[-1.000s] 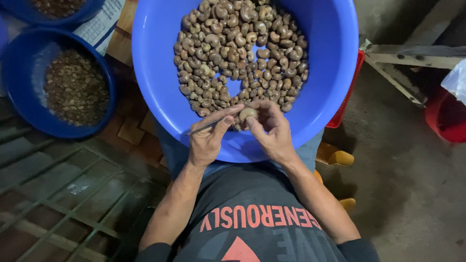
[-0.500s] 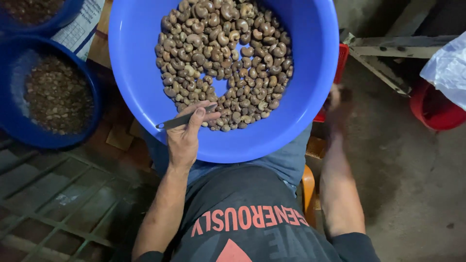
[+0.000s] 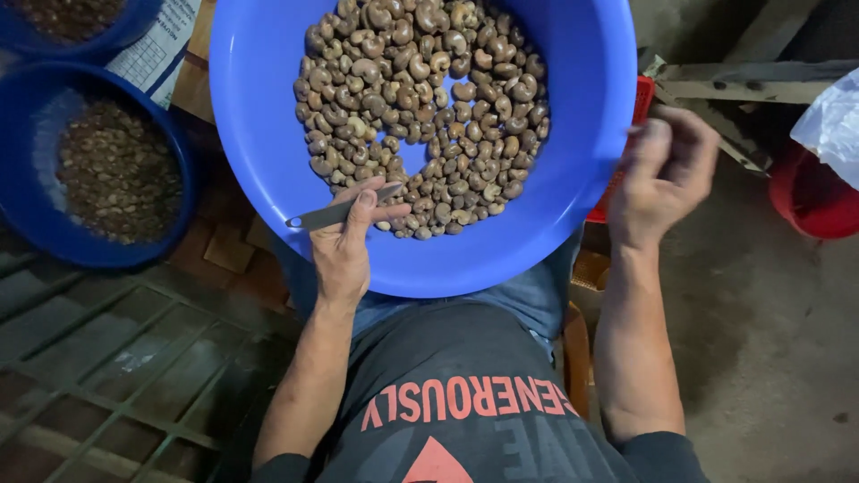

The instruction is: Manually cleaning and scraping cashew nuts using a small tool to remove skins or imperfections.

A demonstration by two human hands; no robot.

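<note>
A big blue plastic basin (image 3: 573,179) rests on my lap, filled with brown cashew nuts (image 3: 420,98). My left hand (image 3: 344,246) lies on the basin's near rim and grips a thin grey metal blade (image 3: 335,213) across the nuts. My right hand (image 3: 662,174) is out past the basin's right rim, blurred, fingers curled; whether it holds anything I cannot make out.
Two darker blue basins (image 3: 49,241) with small brown pieces stand at the left, one cut off at the top. A red crate (image 3: 626,134) sits behind the big basin, a red bucket (image 3: 819,201) at the right. A metal grate (image 3: 116,367) covers the floor at left.
My right hand left the nut it held with the left, swung down right of the basin, and now rises beside the rim. The left hand stays with the blade.
</note>
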